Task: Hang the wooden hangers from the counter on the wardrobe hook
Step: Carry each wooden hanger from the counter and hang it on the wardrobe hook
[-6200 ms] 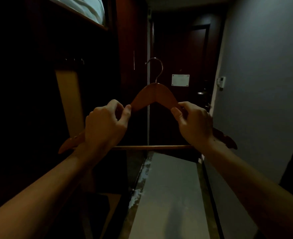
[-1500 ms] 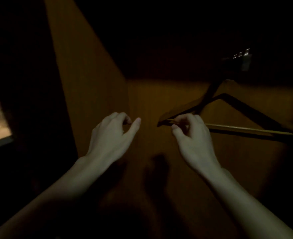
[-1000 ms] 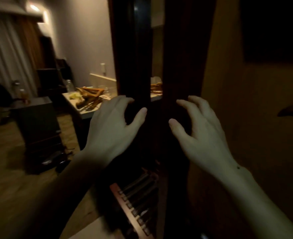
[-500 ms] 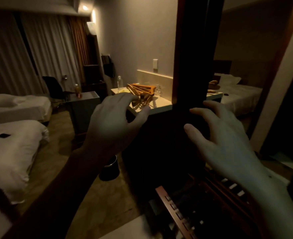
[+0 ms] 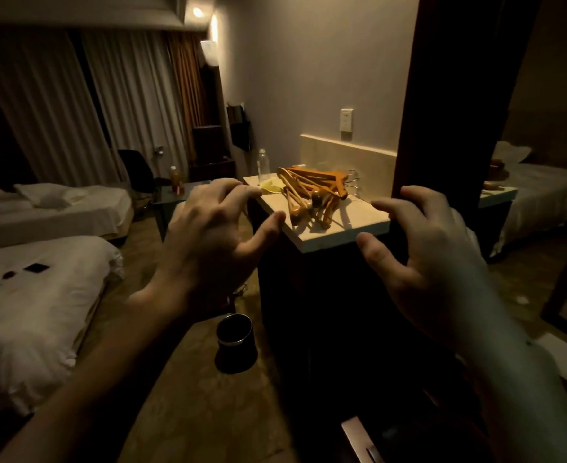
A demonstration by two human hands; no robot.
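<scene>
Dim, warm room. Ceiling lamp above and left of the tabletop lights it brightest; hangers cast shadows there. Edges bow; foreground sinks into murk.

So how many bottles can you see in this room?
2. A clear bottle stands at the far corner of the counter, behind the hangers. An orange bottle stands on the small dark table beyond. Others may be hidden.

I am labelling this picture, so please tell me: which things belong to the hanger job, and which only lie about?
Job: wooden hangers, counter, left hand, right hand.
Lying about: clear bottle, dark bin, beds, chair.
</scene>
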